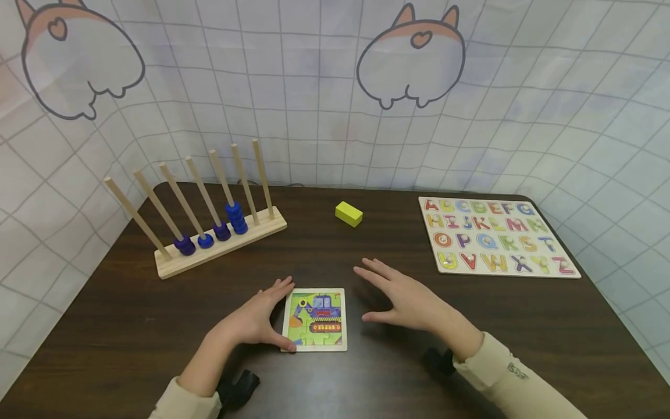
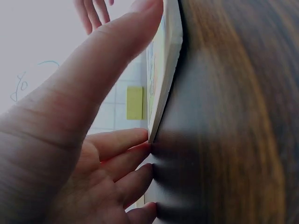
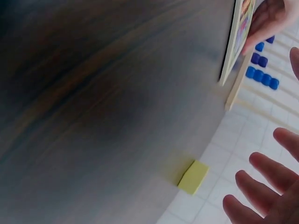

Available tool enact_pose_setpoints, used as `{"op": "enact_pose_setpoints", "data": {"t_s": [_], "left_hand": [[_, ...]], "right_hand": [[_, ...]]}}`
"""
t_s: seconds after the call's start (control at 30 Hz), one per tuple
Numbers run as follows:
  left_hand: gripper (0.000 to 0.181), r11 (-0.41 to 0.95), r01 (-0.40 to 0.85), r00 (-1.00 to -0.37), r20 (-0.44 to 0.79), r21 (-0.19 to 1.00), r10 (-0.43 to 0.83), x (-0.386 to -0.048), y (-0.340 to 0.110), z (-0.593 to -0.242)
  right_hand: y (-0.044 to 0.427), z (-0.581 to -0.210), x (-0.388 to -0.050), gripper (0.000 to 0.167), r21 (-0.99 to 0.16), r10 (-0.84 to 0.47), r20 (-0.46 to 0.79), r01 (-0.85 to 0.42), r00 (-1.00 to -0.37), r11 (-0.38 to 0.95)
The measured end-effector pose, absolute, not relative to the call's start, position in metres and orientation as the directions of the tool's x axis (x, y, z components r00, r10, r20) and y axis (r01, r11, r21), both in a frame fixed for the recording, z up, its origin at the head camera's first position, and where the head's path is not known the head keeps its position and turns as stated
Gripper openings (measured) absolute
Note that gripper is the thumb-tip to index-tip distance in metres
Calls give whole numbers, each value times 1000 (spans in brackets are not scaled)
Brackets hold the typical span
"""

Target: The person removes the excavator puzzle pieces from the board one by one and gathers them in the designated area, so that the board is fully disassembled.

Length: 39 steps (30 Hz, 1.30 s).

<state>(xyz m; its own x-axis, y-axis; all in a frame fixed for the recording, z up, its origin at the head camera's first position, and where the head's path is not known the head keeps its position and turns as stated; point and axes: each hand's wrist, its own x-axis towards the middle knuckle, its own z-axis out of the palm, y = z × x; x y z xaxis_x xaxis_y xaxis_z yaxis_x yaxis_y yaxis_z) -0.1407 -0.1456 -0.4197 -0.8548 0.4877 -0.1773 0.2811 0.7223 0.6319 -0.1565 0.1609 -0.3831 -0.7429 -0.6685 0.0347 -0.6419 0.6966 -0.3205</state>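
Note:
A small square jigsaw puzzle (image 1: 319,320) with an excavator picture lies flat on the dark wooden table. My left hand (image 1: 256,317) is at its left side, thumb at the near left corner and fingertips at the far left corner. The left wrist view shows the index fingertip touching the board's pale edge (image 2: 163,88), with the other fingers fairly straight on the table. To the right of the puzzle, my right hand (image 1: 408,299) hovers apart from it, fingers spread and holding nothing. In the right wrist view its fingers (image 3: 259,191) are spread too.
A wooden peg stand (image 1: 220,244) with blue and purple beads is at the back left. Behind the puzzle lies a yellow block (image 1: 348,214). An alphabet board (image 1: 492,235) lies at the right. A printed grid curtain (image 1: 314,87) hangs behind the table (image 1: 377,372).

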Motion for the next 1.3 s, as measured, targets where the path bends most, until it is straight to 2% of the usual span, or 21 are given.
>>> {"op": "enact_pose_setpoints", "data": {"t_s": [0.57,0.87,1.3], "left_hand": [[113,729,285,-854,-181,622,488,-141,-146,-420],[112,732,282,-855,-183,621,485,-142,-147,-421],[111,724,281,-849,-189,631,494,-143,-148,-423]], "right_hand": [[111,-385,-166,77,-271,-713,-110,-669,-693,692],[92,-393,-173,75,-272,-724,-139,-677,-676,684],[66,-401,-179,60,-225,-726,-152,-692,-671,687]]}}
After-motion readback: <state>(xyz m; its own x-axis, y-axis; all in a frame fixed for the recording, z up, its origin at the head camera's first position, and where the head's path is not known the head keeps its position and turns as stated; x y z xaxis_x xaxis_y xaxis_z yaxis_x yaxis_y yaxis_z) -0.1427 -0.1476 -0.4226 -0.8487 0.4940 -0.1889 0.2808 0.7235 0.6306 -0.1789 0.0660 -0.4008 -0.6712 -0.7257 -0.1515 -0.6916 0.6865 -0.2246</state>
